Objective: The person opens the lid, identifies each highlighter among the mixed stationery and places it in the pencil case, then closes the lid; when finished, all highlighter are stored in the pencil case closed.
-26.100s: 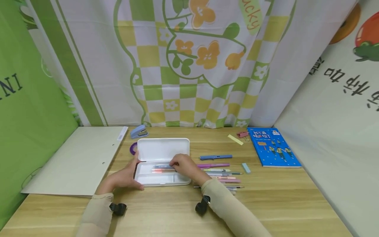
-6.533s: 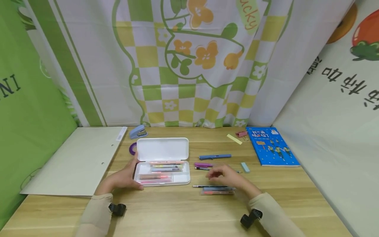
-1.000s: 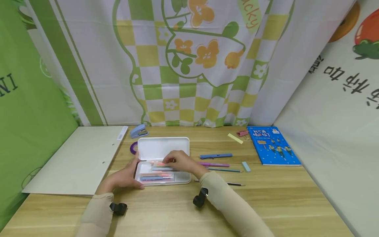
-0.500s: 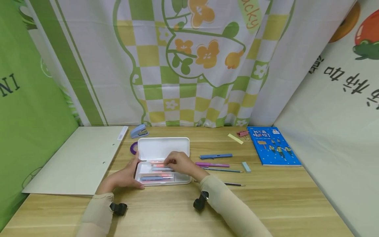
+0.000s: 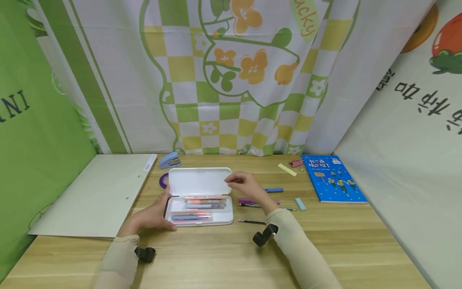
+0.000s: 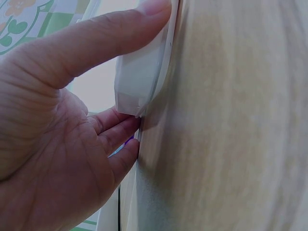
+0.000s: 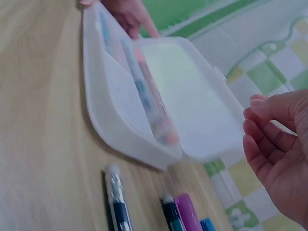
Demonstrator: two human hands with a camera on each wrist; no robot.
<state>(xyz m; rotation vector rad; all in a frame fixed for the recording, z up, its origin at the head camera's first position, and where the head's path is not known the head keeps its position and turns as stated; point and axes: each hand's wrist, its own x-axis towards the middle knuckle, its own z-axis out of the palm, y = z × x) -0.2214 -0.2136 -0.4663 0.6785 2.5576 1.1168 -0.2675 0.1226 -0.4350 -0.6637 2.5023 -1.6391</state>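
The left hand [image 5: 153, 214] steadies the left end of the open pencil case [image 5: 199, 216]: the thumb lies along its near edge, and the fingers rest straight against the end wall, as the left wrist view shows. The case sits left of centre on the wooden table [image 5: 231, 257]. Its tray holds several pens [image 5: 203, 202], and its lid [image 5: 199, 181] lies flat on the far side.

The right hand [image 5: 247, 186] hovers at the lid's right corner, fingers loosely curled and apart, holding nothing. It is just beside the lid; contact cannot be confirmed.

Hazards, as judged from this position:
- The pens in the far row lie high in the tray. Closing the lid over them may jam it or spring it open.
- The left hand only rests on the case. A push at the right corner may slide or turn the case.
- Fingers near the rim may be caught by the lid.

Loose items to the right: a purple pen [image 5: 249, 200], a blue pen [image 5: 273, 190] and a dark pencil [image 5: 251, 221]. A sweep of the sleeve may roll them.

Change from half a second ago: the right hand was then inside the tray on the pens. It has since lifted out and moved right and far, to the lid corner. The left hand has stayed put.
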